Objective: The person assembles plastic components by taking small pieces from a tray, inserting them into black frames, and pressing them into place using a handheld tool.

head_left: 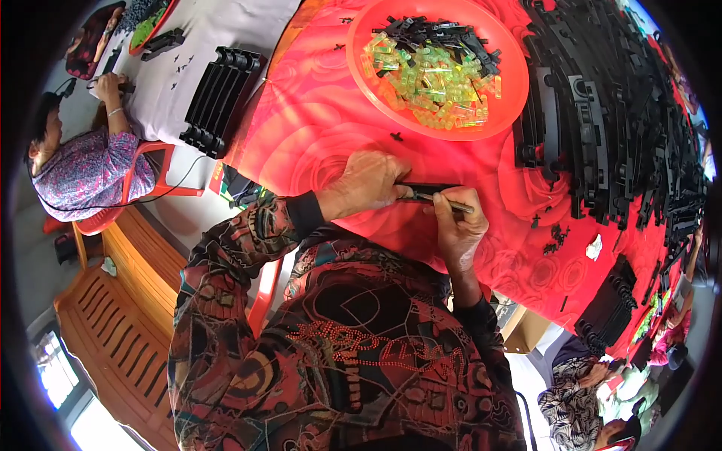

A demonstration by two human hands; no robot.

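Over the red rose-patterned tablecloth (308,143), my left hand (367,184) is closed on one end of a narrow black plastic part (427,189). Closed too, my right hand (460,229) meets the other end of that part. A thin dark stick-like piece (456,204) lies between its thumb and fingers; whether this is a tool or a piece of the part, I cannot tell. Beyond my hands stands a red basin (481,134) with small yellow-green clear pieces (432,79) and black plastic pieces (444,34) in it.
A large heap of long black plastic parts (594,113) covers the right side. Black parts (218,101) stand stacked on a pale-covered table at left, where another person (90,169) sits. A wooden bench (120,316) is at lower left. More people (579,398) sit at lower right.
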